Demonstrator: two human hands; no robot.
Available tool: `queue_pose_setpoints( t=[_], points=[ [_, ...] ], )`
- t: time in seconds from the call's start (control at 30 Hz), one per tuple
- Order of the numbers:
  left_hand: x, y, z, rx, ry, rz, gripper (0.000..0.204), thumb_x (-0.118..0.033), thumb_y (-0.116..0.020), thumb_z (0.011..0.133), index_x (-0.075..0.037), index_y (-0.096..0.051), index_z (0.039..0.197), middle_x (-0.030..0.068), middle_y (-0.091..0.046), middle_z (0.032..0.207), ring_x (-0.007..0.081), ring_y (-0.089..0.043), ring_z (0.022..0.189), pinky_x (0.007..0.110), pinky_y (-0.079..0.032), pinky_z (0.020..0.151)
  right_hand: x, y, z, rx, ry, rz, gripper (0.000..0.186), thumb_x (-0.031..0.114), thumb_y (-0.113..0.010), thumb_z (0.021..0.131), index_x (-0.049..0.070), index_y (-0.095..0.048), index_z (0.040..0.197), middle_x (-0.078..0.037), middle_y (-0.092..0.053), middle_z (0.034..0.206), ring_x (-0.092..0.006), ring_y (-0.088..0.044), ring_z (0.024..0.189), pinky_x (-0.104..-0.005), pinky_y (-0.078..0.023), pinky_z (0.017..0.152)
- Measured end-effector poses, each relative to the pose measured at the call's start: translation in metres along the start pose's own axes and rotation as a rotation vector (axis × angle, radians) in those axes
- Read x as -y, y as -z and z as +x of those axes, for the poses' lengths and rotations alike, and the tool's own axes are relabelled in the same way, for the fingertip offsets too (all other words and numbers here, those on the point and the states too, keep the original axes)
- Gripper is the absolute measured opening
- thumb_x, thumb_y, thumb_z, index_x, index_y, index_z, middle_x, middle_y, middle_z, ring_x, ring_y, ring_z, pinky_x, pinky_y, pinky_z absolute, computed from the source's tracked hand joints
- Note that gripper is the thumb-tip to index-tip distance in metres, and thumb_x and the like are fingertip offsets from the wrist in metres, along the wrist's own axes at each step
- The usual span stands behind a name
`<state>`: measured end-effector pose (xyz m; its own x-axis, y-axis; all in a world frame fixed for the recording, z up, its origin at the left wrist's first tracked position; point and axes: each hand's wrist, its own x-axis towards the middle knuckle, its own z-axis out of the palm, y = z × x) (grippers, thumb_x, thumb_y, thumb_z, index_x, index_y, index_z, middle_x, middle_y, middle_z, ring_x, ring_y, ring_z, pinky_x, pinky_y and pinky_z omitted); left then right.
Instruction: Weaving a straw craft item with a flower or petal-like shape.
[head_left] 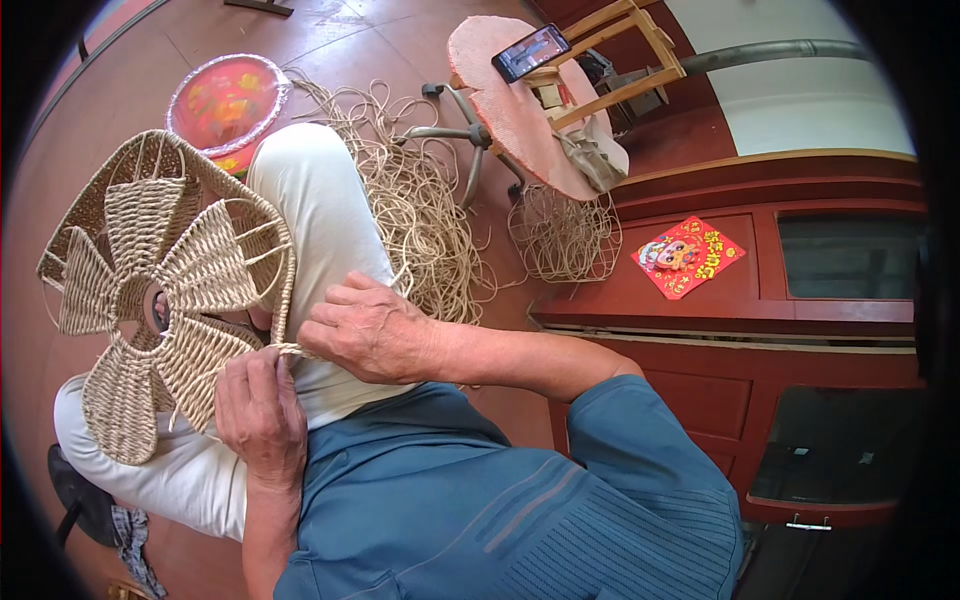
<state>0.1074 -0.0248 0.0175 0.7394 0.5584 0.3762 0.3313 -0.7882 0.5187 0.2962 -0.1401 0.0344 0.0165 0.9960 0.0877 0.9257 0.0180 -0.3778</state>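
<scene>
A flower-shaped woven basket (215,265) of tan twisted cord rests on my lap, with wide woven petals around a round central hole and thin bare frame wire showing at some petal edges. My left hand (262,405) is closed at the edge of the lower right petal, pinching a cord strand (290,349). Just beyond it, my right hand (362,328) grips the same strand with curled fingers. The short length of cord between the hands looks taut. Where the strand meets the petal is partly hidden by my left fingers.
A large heap of loose cord (425,225) lies on the floor beyond my right knee. Behind my knees stands a round red floral stool (228,100). A pink-topped table (480,55) holds a phone (531,53). Red cabinets (700,390) line the right side, near a wire basket (565,235).
</scene>
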Motion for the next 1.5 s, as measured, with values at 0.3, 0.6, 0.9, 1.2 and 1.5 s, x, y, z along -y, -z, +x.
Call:
queue_pose_setpoints(
  t=[0.3,0.6,0.9,1.2,1.5],
  points=[
    [0.004,-0.005,0.002,-0.068,0.091,-0.124,0.009,-0.003,-0.075,0.097,-0.001,-0.067,0.103,0.0134,-0.064,0.096,0.0342,-0.065,0.090,0.046,-0.053,0.080,-0.150,0.071,-0.045,-0.425,-0.642,-0.198,0.014,0.016,-0.063,0.105,0.009,-0.072,0.113,-0.018,-0.071,0.093,-0.0379,-0.070,0.082,-0.0489,-0.056,0.076],
    [0.009,0.013,0.003,-0.063,0.210,-0.009,0.007,-0.007,-0.076,0.094,-0.007,-0.069,0.097,0.0111,-0.065,0.091,0.0346,-0.063,0.089,0.048,-0.049,0.081,-0.016,0.050,-0.022,-0.477,-0.077,-0.108,0.030,0.002,-0.076,0.087,0.013,-0.078,0.115,-0.005,-0.073,0.102,-0.0261,-0.068,0.095,-0.0403,-0.050,0.084],
    [0.006,0.034,-0.012,-0.053,0.378,-0.001,0.012,-0.015,-0.082,0.095,-0.009,-0.071,0.093,0.0010,-0.067,0.086,0.0219,-0.060,0.081,0.038,-0.042,0.080,0.036,-0.015,0.002,-0.403,-0.005,0.196,0.031,0.002,-0.078,0.086,0.011,-0.077,0.116,-0.003,-0.073,0.103,-0.0248,-0.069,0.097,-0.0387,-0.052,0.086],
    [0.009,0.045,-0.022,-0.048,0.389,-0.023,0.012,-0.013,-0.083,0.094,-0.008,-0.072,0.095,0.0028,-0.067,0.086,0.0224,-0.059,0.080,0.037,-0.044,0.080,0.048,-0.033,0.020,-0.333,-0.013,0.208,0.031,0.007,-0.082,0.088,0.012,-0.080,0.119,-0.005,-0.070,0.104,-0.0264,-0.067,0.093,-0.0399,-0.054,0.084],
    [0.023,0.045,-0.008,-0.019,0.331,-0.147,0.011,-0.003,-0.081,0.092,-0.004,-0.072,0.098,0.0075,-0.066,0.090,0.0264,-0.061,0.085,0.039,-0.046,0.081,0.055,-0.040,0.021,-0.279,0.018,0.103,0.033,0.020,-0.078,0.092,0.011,-0.072,0.123,-0.007,-0.062,0.109,-0.0262,-0.060,0.096,-0.0392,-0.050,0.086]
  ],
)
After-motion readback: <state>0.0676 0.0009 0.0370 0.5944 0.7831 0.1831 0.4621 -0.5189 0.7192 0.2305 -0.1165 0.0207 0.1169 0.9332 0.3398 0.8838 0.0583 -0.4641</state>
